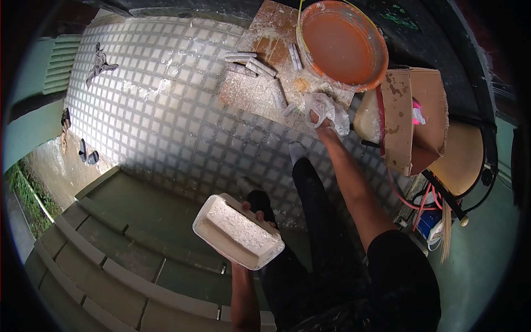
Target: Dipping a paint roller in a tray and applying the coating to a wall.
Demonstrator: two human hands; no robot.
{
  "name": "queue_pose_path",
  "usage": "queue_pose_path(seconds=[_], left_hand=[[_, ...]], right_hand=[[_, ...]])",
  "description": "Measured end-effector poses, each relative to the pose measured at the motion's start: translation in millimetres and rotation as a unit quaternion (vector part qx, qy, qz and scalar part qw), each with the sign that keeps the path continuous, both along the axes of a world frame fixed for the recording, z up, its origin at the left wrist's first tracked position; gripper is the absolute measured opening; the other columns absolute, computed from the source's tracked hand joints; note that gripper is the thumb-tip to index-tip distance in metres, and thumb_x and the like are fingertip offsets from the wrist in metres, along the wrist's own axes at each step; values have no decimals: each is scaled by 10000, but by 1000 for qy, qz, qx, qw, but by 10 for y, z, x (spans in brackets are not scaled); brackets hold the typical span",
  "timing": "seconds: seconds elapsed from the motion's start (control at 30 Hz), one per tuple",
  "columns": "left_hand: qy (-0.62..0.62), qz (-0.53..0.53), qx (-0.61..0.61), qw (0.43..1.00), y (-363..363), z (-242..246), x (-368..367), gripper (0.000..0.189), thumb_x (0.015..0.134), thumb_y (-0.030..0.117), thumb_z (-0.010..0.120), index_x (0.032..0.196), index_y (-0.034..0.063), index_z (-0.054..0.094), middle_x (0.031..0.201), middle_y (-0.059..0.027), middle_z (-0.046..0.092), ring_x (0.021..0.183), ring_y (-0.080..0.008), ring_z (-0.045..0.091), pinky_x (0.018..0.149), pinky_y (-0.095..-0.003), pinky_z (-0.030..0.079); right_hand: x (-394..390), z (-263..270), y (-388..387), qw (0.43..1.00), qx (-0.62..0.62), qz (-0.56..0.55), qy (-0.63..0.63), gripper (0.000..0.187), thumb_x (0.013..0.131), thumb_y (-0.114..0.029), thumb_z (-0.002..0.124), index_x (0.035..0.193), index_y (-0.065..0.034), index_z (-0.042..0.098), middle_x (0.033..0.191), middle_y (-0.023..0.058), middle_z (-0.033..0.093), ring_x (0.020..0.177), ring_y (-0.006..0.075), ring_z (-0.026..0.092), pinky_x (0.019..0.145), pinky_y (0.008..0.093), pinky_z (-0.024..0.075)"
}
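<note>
My left hand (258, 213) grips a rectangular tub (238, 232), whose inside is coated with pale, chalky residue; its fingers show along the far rim. My right hand (321, 119) reaches down at a crumpled clear plastic bag (327, 110), its fingers partly hidden by the plastic, so whether they grip it cannot be told. Under the bag lies a dusty wooden board (236, 93) with powder over it. Several greyish bars (260, 66) rest there in a loose group. Behind the bag stands an orange bucket (309, 62) of murky orange-looking liquid.
To the right, a cardboard box (398, 124) stands by a chair (460, 153), with a broom (446, 228) below. Wooden benches or steps (145, 261) fill the lower left. A crumpled cloth (98, 66) and slippers (83, 150) lie on the left, beyond the checked floor tiles (174, 103).
</note>
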State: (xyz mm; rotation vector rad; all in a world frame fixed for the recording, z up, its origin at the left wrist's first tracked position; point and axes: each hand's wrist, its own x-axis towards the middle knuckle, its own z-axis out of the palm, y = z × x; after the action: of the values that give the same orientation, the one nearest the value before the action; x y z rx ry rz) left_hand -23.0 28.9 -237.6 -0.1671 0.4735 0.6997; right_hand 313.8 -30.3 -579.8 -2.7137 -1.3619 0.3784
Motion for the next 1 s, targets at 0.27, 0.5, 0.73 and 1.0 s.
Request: queue_pose_path(seconds=[0.27,0.5,0.73,1.0], left_hand=[[20,-16,11,1000,18,24,5,659,762,626,478,1280,232,379,1228,-32,369,1063,-276,416,902,-532,322],[-17,-13,27,999,16,16,47,539,845,462,479,1308,220,347,1272,-34,368,1066,-274,411,919,-549,339],[-55,-23,9,998,9,122,62,773,751,674,435,1312,151,343,1277,-56,401,1109,-287,417,928,-564,306],[-62,-98,80,990,-10,565,117,766,779,645,352,1316,98,333,1260,-95,452,1143,-296,435,951,-512,336]], right_hand=[[118,100,-319,932,-48,175,-314,512,789,-228,563,1263,-79,436,1306,132,399,1199,316,384,994,467,309],[-137,768,-79,685,366,-409,480,448,804,-174,620,1206,-50,468,1156,86,513,1074,185,478,922,320,390],[-299,1072,-668,518,450,-413,599,292,827,-22,513,1119,-40,521,1088,74,565,995,205,554,892,320,442],[-440,2101,-994,434,447,-362,694,258,871,-129,448,1032,38,560,1017,136,607,935,233,583,847,353,462]])
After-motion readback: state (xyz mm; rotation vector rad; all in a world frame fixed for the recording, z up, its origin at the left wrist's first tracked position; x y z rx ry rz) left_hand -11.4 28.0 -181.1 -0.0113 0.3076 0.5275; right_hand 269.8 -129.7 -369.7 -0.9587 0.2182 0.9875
